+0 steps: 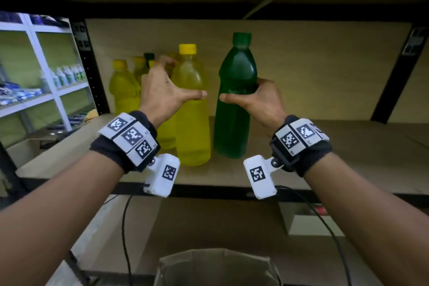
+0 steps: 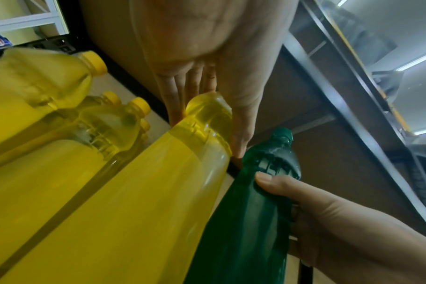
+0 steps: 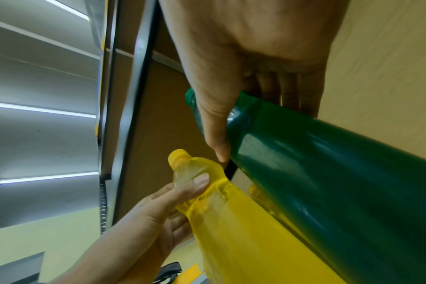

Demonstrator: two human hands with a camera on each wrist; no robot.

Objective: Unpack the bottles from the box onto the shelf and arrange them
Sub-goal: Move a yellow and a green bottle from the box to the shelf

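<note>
On the brown shelf board (image 1: 325,158) a tall yellow bottle (image 1: 192,123) and a tall green bottle (image 1: 234,123) stand upright side by side near the front edge. My left hand (image 1: 183,79) holds the yellow bottle (image 2: 134,192) at its shoulder, thumb across the front and fingers behind. My right hand (image 1: 241,97) grips the green bottle (image 3: 328,173) at mid height in the same way, and its fingers are hidden behind the bottle. Several more yellow bottles (image 1: 123,90) stand behind at the left. The open cardboard box (image 1: 216,267) sits below the shelf.
A black upright post (image 1: 92,72) bounds the shelf on the left and another (image 1: 394,81) on the right. The shelf above hangs low over the bottle caps. Bare board lies right of the green bottle. White shelving (image 1: 46,100) with goods stands far left.
</note>
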